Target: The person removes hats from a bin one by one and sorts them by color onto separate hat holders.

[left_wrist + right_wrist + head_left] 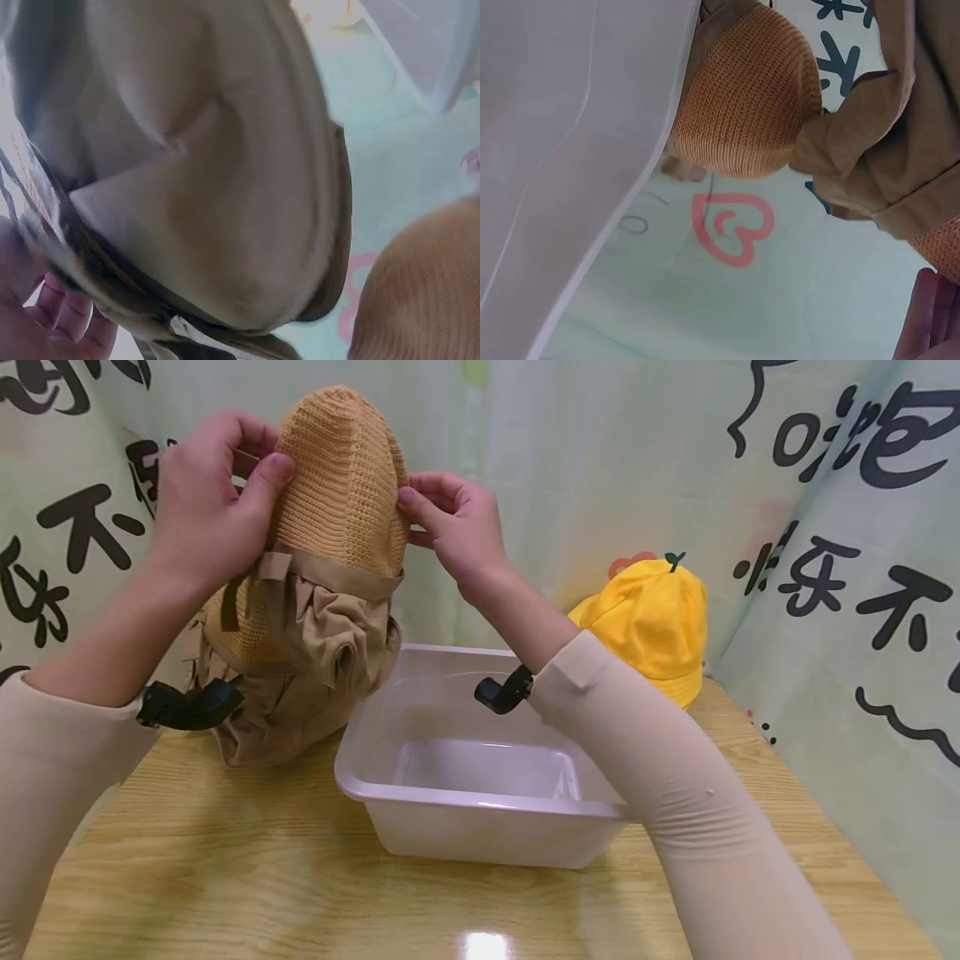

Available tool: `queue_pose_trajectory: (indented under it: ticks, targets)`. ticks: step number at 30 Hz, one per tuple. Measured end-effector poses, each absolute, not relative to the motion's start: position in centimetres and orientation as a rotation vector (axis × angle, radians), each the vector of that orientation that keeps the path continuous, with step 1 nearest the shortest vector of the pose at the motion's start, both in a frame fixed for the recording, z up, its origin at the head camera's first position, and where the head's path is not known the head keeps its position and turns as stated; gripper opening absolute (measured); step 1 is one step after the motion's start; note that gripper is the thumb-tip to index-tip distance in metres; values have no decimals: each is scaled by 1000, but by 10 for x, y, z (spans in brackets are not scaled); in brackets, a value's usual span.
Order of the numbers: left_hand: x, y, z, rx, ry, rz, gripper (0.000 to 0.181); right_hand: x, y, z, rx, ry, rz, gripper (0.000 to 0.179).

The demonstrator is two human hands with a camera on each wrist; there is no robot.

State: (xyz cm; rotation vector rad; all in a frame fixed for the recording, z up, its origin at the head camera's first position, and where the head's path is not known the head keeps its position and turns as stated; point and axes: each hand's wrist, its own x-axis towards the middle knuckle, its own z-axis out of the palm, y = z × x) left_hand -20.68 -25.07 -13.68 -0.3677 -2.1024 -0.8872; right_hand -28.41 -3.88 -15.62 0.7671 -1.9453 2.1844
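Observation:
A hat with a tan knitted crown [341, 485] and a brown cloth brim [341, 618] is held up above the table's left part. My left hand [217, 493] pinches the left side of its crown. On the opposite side, my right hand [461, 531] pinches the crown's edge between thumb and fingers. The left wrist view shows the brim's cloth [225, 187] filling most of the picture, beside the left hand [60, 322]. Behind the held hat is a second knitted hat [750, 97], partly hidden in the head view.
A white plastic basin [495, 806] stands mid-table, right of the hats. Behind its right side sits a yellow cap [645, 618] with a small green sprout on top. Pale curtains [540, 427] with black lettering surround the wooden table [300, 877].

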Motion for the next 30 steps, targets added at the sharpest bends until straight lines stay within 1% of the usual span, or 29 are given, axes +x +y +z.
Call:
queue_pose_trajectory:
  ticks: [3,5,13,24,30]
  targets:
    - [-204,-258,-133,-382,-2104,-750,31,-287,-38,-153,781,-1948,2119,19]
    - [-202,-264,-130,-396,-2103,-661,33,-289,-38,-151,788,-1952,2058,19]
    - [-205,-292,-122,-519,-2041,-314,34,-292,-37,-141,794,-2013,1831,17]
    - [-203,-312,-132,-399,-2122,-295,32,-305,-58,-154,830,-2088,1801,18]
    - [-204,-321,-141,-376,-2139,-309,30,-306,-67,-162,847,-2141,1728,19]
